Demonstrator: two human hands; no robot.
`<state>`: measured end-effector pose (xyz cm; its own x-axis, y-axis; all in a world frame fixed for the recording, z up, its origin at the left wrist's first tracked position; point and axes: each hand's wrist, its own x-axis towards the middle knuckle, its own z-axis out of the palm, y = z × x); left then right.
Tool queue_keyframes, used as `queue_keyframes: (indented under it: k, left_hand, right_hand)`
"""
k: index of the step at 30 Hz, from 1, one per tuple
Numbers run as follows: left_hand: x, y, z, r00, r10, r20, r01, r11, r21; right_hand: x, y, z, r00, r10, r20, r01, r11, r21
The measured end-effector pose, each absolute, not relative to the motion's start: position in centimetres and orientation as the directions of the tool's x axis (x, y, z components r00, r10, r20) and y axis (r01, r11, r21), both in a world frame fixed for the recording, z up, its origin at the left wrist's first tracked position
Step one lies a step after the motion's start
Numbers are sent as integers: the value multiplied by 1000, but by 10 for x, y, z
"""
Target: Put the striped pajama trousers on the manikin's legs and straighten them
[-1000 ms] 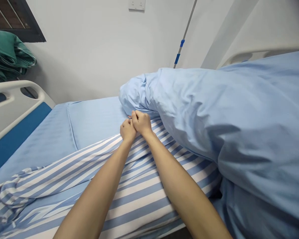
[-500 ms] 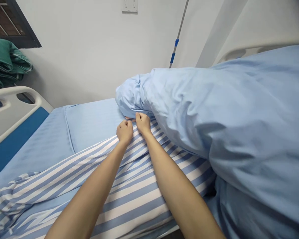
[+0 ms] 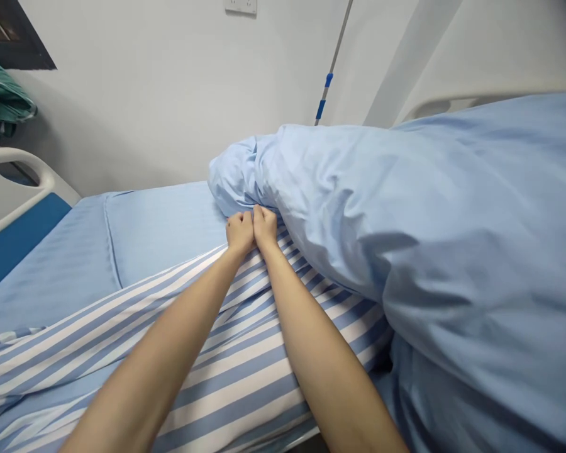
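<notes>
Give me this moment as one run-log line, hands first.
left hand: curled shut | right hand: curled shut, beside left | anything held: hidden | striped cloth: beneath forearms | blue quilt: bunched beside right hand

A white wall (image 3: 146,107) is rising beyond the right grip (image 3: 265,228), bearing a power socket (image 3: 241,6); a dark-framed window (image 3: 9,39) is sitting far left.

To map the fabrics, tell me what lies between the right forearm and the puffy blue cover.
In the head view, striped cloth lies between the right forearm and the blue cover.
</notes>
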<state>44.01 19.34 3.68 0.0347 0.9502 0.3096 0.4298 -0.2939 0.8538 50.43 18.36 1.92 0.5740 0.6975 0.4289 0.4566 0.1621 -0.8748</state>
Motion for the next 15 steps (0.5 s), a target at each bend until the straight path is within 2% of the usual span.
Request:
queue_keyframes:
  k: [3, 5, 10, 15]
  left_hand:
    - [439, 193, 18, 58, 953, 299, 462, -291, 838]
    - [437, 193, 14, 75, 952, 298, 476, -296, 828]
    - [434, 187, 19, 126, 966, 224, 527, -257, 810]
    - [431, 178, 26, 133, 977, 165, 553, -211, 806]
  right_hand:
    - [505, 184, 22, 604, 693, 395, 442, 122, -889]
    - [504, 183, 24, 600, 688, 409, 489, 89, -868]
    - [497, 170, 38, 526, 593, 609, 738, 37, -673]
    - [491, 160, 54, 429, 538, 725, 839, 60, -541]
